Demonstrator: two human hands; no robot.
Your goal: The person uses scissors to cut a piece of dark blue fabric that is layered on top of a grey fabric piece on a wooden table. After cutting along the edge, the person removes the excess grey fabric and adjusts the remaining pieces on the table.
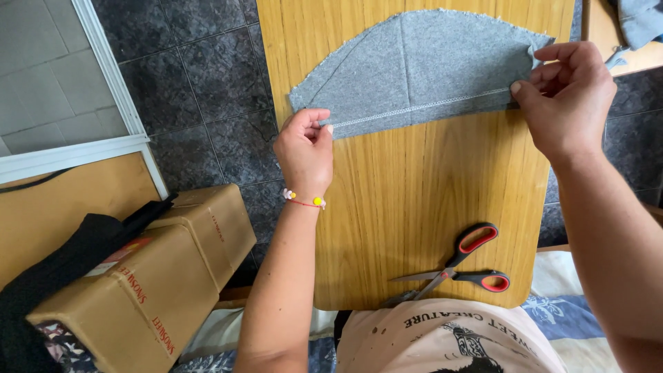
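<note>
Wooden tabletop [414, 207] over dark floor tiles carries, nearest, one pair of scissors [459, 268], blades open. Farther on, one grey fabric piece [421, 65] lies flat; left hand [304, 148] and right hand [566, 97] each have fingers pinched closed on its hemmed edge. Two cardboard boxes [159, 276] sit left.

One grey fabric piece [421, 65] on one wooden board [407, 200]; one pair of red-handled scissors [459, 266] near; two cardboard boxes [159, 276] left; two hands, left hand [304, 148] and right hand [566, 97]; one beaded bracelet [304, 200].
</note>
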